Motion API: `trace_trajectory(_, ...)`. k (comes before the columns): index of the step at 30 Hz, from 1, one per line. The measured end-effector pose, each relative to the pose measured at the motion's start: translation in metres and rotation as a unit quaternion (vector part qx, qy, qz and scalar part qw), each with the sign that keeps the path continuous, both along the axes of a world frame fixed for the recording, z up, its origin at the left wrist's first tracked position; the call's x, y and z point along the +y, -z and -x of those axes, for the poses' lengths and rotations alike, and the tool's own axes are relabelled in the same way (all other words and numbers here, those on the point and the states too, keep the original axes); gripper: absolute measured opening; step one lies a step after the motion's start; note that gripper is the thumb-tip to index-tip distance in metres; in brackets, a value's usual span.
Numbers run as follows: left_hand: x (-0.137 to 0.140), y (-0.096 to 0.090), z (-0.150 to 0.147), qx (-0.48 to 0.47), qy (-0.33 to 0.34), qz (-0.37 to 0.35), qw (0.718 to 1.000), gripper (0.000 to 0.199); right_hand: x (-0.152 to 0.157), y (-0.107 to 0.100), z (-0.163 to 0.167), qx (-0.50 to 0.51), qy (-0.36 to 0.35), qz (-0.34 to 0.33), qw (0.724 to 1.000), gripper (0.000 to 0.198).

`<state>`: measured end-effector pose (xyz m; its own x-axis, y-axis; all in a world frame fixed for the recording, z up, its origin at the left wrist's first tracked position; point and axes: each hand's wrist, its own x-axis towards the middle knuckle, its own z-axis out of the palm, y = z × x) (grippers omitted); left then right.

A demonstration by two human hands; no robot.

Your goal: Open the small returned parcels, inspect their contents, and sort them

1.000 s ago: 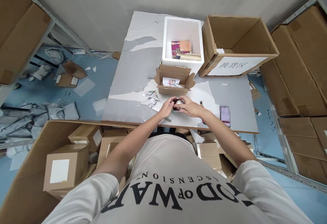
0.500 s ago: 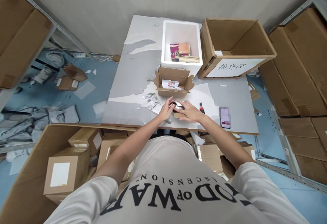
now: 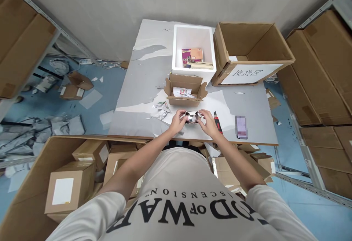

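Observation:
A small open box [image 3: 191,122] with something dark and shiny [image 3: 192,117] in it sits at the table's front edge, between my hands. What the shiny thing is, I cannot make out. My left hand [image 3: 178,121] grips the box's left end with thumb and fingers. On the right end, my right hand [image 3: 206,122] pinches the rim with its fingertips. Just right of that hand lies a red and black box cutter [image 3: 218,123]. Crumpled printed paper [image 3: 161,110] rests to the left. Behind the hands stands an open carton [image 3: 184,102] with printed paper inside.
A white foam box [image 3: 193,71] holding several small packs stands at the back, beside a large open carton [image 3: 255,65] with a handwritten label. A phone [image 3: 241,127] lies at the table's right. Under the front edge is a big carton of parcels [image 3: 61,188].
My right hand has drawn back from over the small box to its right end, uncovering the shiny contents. My left hand stays at the left end. The view has shifted slightly.

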<state>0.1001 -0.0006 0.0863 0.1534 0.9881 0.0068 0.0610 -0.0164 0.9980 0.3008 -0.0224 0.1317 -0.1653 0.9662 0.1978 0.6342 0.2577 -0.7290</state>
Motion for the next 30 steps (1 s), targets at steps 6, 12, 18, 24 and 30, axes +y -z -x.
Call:
trace_trajectory(6,0.002,0.003,0.000,-0.010,-0.004,-0.018,1.000,0.029,0.029,-0.009,0.010,-0.100,-0.064,0.008,0.993,0.026)
trace_trajectory(12,-0.003,-0.008,0.013,0.109,0.053,-0.116,0.986,0.033,0.047,0.003,0.017,-0.014,0.049,0.053,0.997,0.024)
trace_trajectory(18,-0.004,-0.010,0.027,0.188,0.136,-0.191,0.954,0.054,0.038,0.008,-0.002,0.142,-0.028,0.142,0.979,0.035)
trace_trajectory(24,0.000,-0.010,0.016,0.190,0.075,-0.158,0.966,0.032,0.022,0.004,-0.010,0.075,-0.136,0.075,0.985,0.056)
trace_trajectory(30,-0.001,-0.006,0.011,0.114,0.057,-0.093,0.987,0.057,0.020,0.010,0.000,-0.059,-0.172,0.029,0.983,0.050)
